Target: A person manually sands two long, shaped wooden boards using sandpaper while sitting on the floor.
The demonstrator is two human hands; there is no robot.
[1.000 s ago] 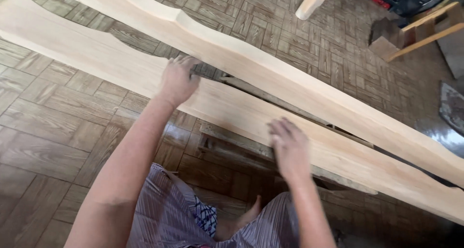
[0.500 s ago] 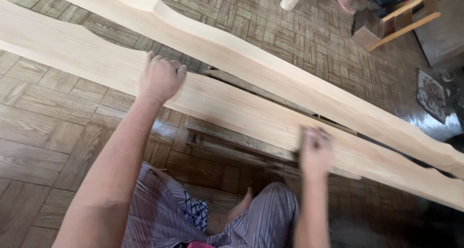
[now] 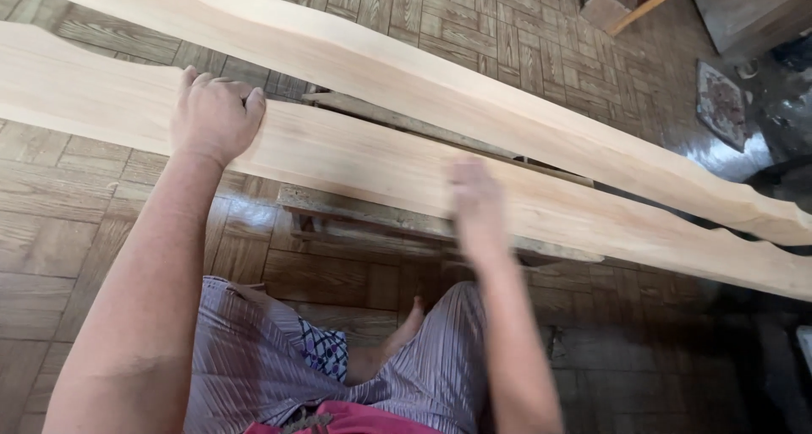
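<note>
Two long pale wooden boards with scalloped edges lie side by side across a low support. My left hand (image 3: 216, 117) rests on the near board (image 3: 355, 159) with its fingers curled over the board's far edge. My right hand (image 3: 476, 201) lies palm down on the same board further right. It is blurred by motion, so I cannot tell whether anything is under the palm. The far board (image 3: 423, 83) runs parallel just beyond, and neither hand touches it.
A low dark wooden bench (image 3: 372, 218) carries both boards above the parquet floor (image 3: 76, 231). My striped trousers and a bare foot (image 3: 406, 320) are below the near board. A small patterned mat (image 3: 721, 104) and a wooden block (image 3: 605, 7) lie at the upper right.
My right hand slid right along the near board, then back to the left. The left hand kept its hold on the far edge. The view shifted, so the boards sit lower right.
</note>
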